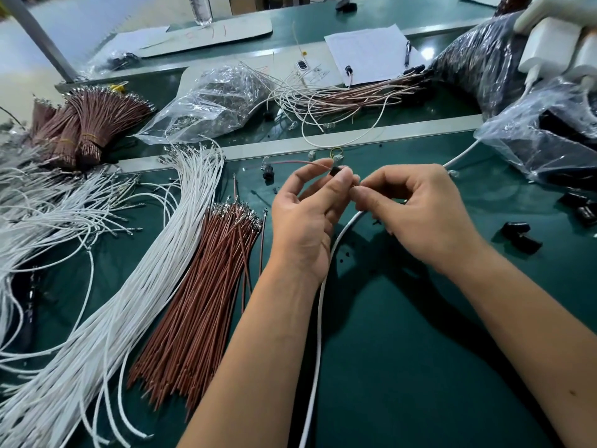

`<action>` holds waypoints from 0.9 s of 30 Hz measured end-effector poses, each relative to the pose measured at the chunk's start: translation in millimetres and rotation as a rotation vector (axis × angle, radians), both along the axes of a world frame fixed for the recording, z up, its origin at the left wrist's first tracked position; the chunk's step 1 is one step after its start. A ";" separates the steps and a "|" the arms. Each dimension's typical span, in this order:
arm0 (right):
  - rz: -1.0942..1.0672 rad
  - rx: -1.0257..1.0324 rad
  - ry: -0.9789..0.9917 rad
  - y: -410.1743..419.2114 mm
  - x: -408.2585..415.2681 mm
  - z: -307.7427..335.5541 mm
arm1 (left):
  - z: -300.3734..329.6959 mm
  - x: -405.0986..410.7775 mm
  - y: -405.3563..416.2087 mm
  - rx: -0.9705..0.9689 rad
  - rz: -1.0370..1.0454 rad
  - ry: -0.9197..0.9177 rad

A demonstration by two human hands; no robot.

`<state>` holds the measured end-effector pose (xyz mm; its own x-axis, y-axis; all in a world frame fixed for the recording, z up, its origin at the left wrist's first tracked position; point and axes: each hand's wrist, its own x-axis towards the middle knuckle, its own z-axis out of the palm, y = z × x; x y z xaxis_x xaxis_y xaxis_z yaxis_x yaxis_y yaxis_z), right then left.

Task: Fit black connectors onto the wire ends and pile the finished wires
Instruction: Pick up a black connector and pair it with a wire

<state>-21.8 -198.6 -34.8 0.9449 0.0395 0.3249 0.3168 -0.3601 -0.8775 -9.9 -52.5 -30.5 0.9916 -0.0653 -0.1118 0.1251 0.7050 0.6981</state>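
My left hand (303,215) pinches a small black connector (336,171) between thumb and fingertips, and a thin red wire (290,162) runs from it to the left. My right hand (416,211) meets it from the right, fingertips pinched at the connector; what they hold is hidden. Loose white wires (142,286) and brown wires (206,292) lie in bundles to the left. A pile of wires with connectors (349,95) lies at the back. Spare black connectors (520,236) lie at the right.
A thick white cable (319,318) runs under my hands across the green mat (420,350). Clear plastic bags (213,101) sit behind, and another bag (549,130) sits at the right. Tied brown wire bundles (87,124) stand at the far left. Paper and a pen (371,53) lie at the back.
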 end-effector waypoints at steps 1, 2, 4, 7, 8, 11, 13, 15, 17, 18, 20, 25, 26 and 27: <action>0.000 0.000 -0.010 -0.3 0.0 1.3 | 0.4 0.5 -0.1 -0.007 -0.004 0.019; 0.019 -0.014 -0.012 -2.0 -0.5 3.6 | 1.1 1.5 1.0 -0.025 0.005 0.044; 0.134 -0.100 0.019 -9.9 -1.8 9.6 | 3.0 5.7 6.9 -0.083 0.051 0.088; 0.319 -0.237 0.111 -25.4 -4.6 19.2 | 6.2 9.5 17.6 -0.164 0.100 0.100; 0.337 -0.244 0.124 -29.2 -4.7 21.1 | 7.0 9.3 18.7 -0.172 0.095 0.098; 0.284 -0.091 0.117 -26.1 -4.6 22.6 | 6.7 5.7 13.2 -0.113 0.032 0.092; 0.231 -0.013 0.103 -15.0 -4.8 18.6 | 6.3 1.4 5.5 -0.054 -0.028 0.072; 0.220 -0.070 0.102 -7.1 -4.4 13.6 | 6.6 -2.1 1.2 -0.010 -0.063 0.040; 0.291 -0.102 0.173 -7.1 -5.5 12.5 | 7.3 -2.0 2.2 0.015 -0.050 0.036; 0.353 -0.102 0.233 -9.1 -6.7 13.9 | 7.2 -0.8 4.4 0.015 -0.033 0.042; 0.481 -0.131 0.370 -13.3 -9.7 16.8 | 6.2 2.3 9.2 0.009 -0.005 0.049; 0.343 -0.051 0.316 -8.2 -8.2 11.3 | 5.5 1.6 11.1 0.086 -0.009 0.006; 0.263 0.046 0.276 -6.9 -6.7 9.8 | 4.8 0.9 10.1 0.130 -0.012 -0.015; 0.208 0.127 0.253 -6.0 -5.0 8.7 | 3.8 0.4 9.3 0.182 -0.012 -0.042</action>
<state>-26.9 -204.6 -26.1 0.9722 0.2134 0.0963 0.1386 -0.1934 -0.9713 -9.5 -43.2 -26.7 0.9949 -0.0591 -0.0816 0.1008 0.5654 0.8187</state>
